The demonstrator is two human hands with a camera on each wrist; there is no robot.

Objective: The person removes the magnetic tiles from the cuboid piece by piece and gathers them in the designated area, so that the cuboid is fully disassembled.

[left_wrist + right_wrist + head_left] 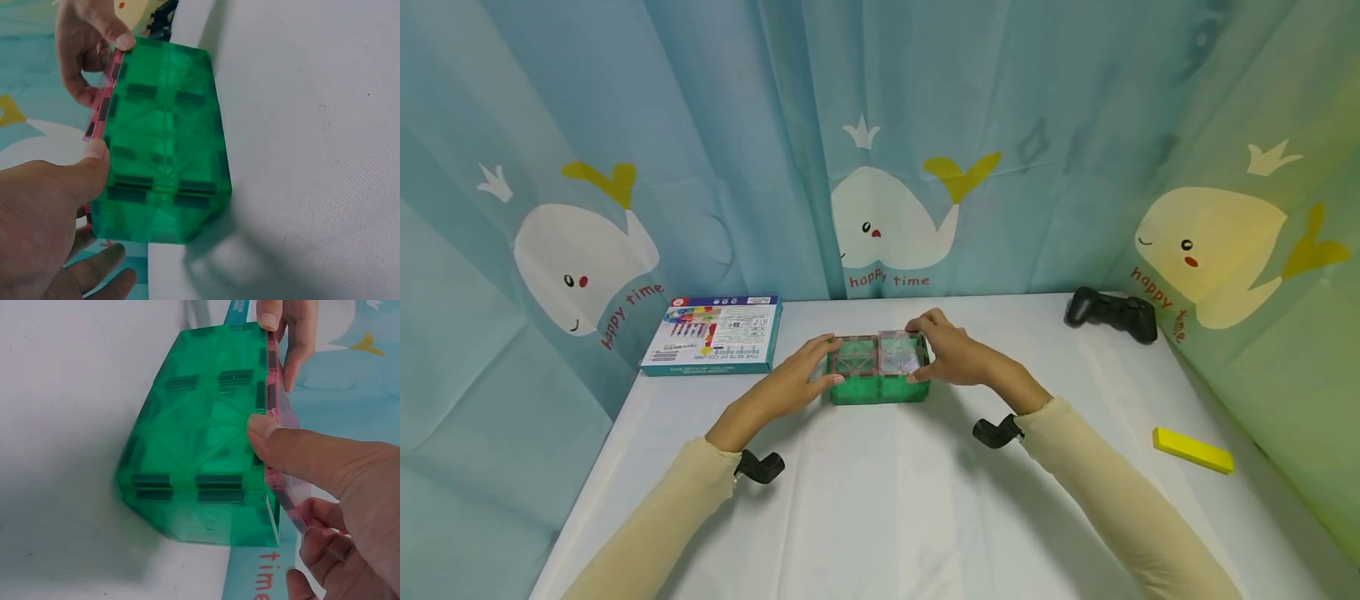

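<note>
A box of green translucent magnetic tiles [880, 390] sits on the table in the middle of the head view. Two pink magnetic tiles lie side by side on top: a left pink tile [854, 356] and a right pink tile [898, 353]. My left hand [784, 385] holds the box's left end, thumb at the near top edge and index finger at the far one. With thumb and curled fingers, my right hand [958, 354] pinches the right pink tile. In the right wrist view this pink tile [289, 499] tilts slightly away from the green wall, leaving a gap at its outer end.
A flat printed box [711, 336] lies at the table's back left. Toward the back right is a black game controller [1111, 313], with a yellow block [1192, 451] nearer on the right. A blue curtain [760, 150] with whale prints hangs behind the white table [865, 508].
</note>
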